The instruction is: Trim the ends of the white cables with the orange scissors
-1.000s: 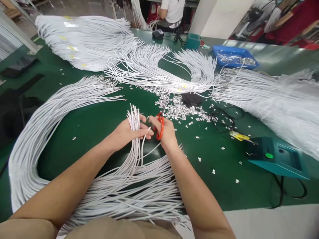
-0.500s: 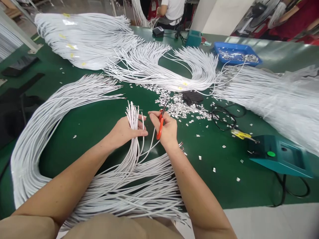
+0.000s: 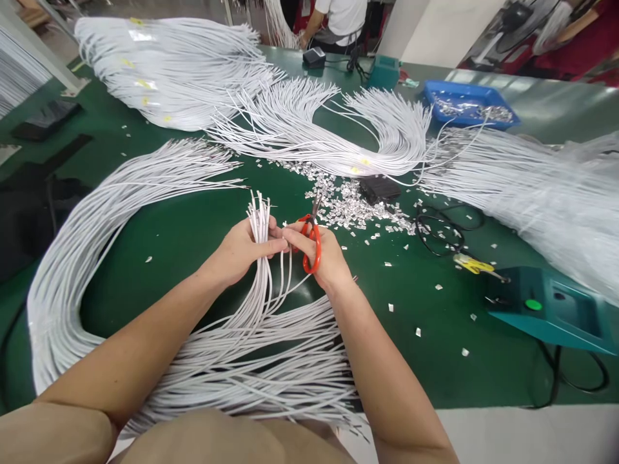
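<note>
On green table (image 3: pixel 193 232): L hand (image 3: pixel 239 251) w/ wires (image 3: pixel 261 225), R hand (image 3: pixel 324 258) w/ scissors (image 3: pixel 312 241)

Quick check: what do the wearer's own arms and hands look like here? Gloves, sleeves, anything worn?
Both arms are bare from the hands to the bottom edge of the frame: no sleeves visible. The left hand and the right hand wear no gloves. No rings, watch, bands or markings show on the visible parts of either hand or wrist.
</note>
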Available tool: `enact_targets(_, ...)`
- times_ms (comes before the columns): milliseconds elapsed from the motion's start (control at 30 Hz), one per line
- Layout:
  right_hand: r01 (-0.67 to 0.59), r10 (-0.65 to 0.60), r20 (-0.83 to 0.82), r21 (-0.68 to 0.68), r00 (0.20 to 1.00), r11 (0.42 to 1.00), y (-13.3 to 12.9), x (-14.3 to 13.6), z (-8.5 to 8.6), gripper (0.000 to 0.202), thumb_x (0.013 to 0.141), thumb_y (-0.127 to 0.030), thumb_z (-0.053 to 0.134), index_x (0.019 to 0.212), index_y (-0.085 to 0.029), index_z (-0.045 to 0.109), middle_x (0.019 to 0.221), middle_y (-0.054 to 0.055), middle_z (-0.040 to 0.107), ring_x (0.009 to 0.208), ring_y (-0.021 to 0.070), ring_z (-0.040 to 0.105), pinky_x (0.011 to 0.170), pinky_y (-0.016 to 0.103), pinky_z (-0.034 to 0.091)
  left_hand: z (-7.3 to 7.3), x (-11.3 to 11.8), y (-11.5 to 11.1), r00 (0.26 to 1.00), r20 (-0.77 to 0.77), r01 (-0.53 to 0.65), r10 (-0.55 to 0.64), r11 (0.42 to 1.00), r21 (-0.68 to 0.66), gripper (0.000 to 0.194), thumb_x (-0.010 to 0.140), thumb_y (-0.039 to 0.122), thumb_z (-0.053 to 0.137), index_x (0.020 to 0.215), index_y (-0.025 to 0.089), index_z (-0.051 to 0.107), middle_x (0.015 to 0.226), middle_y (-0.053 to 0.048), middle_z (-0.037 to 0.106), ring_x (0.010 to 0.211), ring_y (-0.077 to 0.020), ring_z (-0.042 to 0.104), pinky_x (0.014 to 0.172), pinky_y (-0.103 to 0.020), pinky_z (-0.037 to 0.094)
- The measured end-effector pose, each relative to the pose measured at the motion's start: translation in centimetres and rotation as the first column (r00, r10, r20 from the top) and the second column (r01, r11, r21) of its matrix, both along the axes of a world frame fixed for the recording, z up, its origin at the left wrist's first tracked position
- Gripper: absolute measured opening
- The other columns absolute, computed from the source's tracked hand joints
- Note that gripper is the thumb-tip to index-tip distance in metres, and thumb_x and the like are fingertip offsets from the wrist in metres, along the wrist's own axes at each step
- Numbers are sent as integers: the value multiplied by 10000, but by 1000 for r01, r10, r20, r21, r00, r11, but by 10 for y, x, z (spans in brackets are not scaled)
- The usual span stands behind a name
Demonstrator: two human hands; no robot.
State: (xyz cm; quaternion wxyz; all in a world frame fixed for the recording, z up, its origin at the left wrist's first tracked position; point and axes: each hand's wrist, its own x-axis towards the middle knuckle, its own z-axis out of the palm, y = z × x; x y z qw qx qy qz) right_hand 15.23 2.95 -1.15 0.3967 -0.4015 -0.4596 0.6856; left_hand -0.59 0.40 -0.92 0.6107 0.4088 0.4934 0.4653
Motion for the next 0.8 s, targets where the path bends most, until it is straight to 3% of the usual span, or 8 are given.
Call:
enact_targets(67,49,-71,176,125,982,991,1,2,-3,216,736,-400,686,739,-185,688,690,-13,626,670,120,557,693,272,431,-2,0,0,996,-14,-84,84,996,0,406,611,233,836,893,169,551,726,26,660,661,-133,656,548,-218,439)
enact_targets(133,32,-140,399,266,906,963,2,5,-6,180,756,-364,661,737,-186,681,750,1,653,708,130,569,689,270,415,-3,0,1,992,-56,-116,117,993,7,412,614,251,831,901,171,547,739,16,674,667,-152,673,540,-224,441)
enact_targets(300,-229,-194,761,411,619,882,4,10,-13,221,781,-352,632,643,-184,594,736,13,634,638,127,530,606,269,335,-2,-1,1,954,-270,-115,127,992,61,372,638,269,796,904,188,550,817,-21,720,723,-190,689,546,-243,465)
enact_targets(433,-355,-240,837,445,492,822,2,11,-12,274,822,-355,589,606,-188,575,680,10,590,601,123,487,616,285,294,3,-2,0,874,-465,-99,138,989,109,313,667,279,758,899,193,566,864,-32,732,757,-201,681,648,-298,508)
enact_targets(600,-414,-290,865,460,410,786,-1,12,-7,289,864,-362,545,639,-192,608,682,35,603,649,154,514,674,316,299,10,-1,-2,821,-548,-76,161,982,175,304,670,286,747,893,190,563,852,-27,732,798,-206,684,789,-344,512)
enact_targets(800,-432,-288,883,439,370,788,-3,10,-4,312,888,-364,530,644,-186,608,686,57,617,677,172,539,692,331,306,8,-1,-2,851,-499,-89,161,982,165,317,673,297,750,908,192,565,867,-32,732,797,-204,676,784,-346,515)
